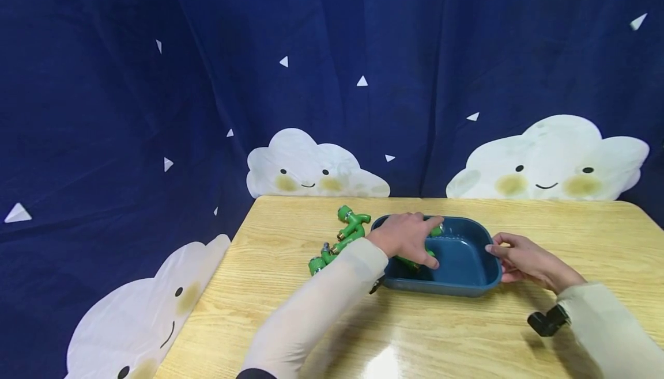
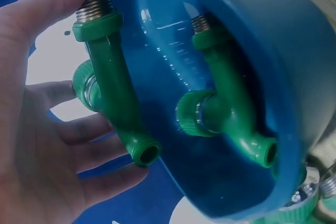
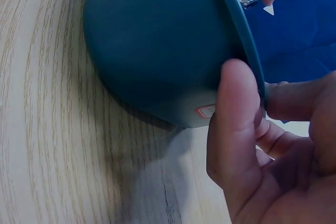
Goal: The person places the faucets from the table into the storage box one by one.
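Note:
My left hand (image 1: 407, 235) is over the left part of a dark blue plastic basin (image 1: 467, 259), holding a green plastic tap (image 2: 113, 74). The thumb is at the tap's metal threaded end and the fingers spread along its other side. A second green tap (image 2: 231, 93) lies inside the basin, partly hidden by the left hand in the head view. At the basin's right end, my right hand (image 1: 531, 261) pinches the rim between thumb and fingers. A small red-edged label (image 3: 206, 111) shows on the basin's outer wall beside the right thumb.
More green taps (image 1: 355, 219) lie on the wooden table (image 1: 441, 333), left of the basin and partly behind the left sleeve. A dark blue curtain (image 1: 332, 33) with white triangles and smiling clouds hangs behind and along the left side of the table.

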Demonstrator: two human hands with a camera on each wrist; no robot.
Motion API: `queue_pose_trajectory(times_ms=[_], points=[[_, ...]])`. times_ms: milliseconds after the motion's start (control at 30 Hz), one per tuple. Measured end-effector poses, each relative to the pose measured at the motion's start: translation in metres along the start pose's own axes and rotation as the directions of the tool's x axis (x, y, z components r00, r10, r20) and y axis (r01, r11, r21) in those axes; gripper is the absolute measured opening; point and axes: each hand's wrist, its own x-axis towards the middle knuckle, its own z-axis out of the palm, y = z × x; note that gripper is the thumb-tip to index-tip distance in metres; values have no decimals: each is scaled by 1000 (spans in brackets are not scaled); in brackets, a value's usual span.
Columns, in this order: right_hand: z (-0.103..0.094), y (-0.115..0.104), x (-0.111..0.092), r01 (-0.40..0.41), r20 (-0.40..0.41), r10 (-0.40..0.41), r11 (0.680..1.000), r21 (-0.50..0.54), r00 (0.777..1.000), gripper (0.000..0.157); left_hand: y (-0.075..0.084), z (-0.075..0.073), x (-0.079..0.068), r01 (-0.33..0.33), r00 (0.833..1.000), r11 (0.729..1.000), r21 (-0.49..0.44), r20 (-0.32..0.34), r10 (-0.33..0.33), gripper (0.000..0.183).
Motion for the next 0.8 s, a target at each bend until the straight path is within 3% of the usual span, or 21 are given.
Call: queue_pose_trajectory(times_ms=[267,800], points=[[0,-2,-1,-3,1,3,1000,14,1000,15,4,5,5,-26,999,999,-41,33,27,95],[0,1,0,10,18,-9,1000,-6,1000,19,13,11,20,-31,997,999,22,66,29,96]])
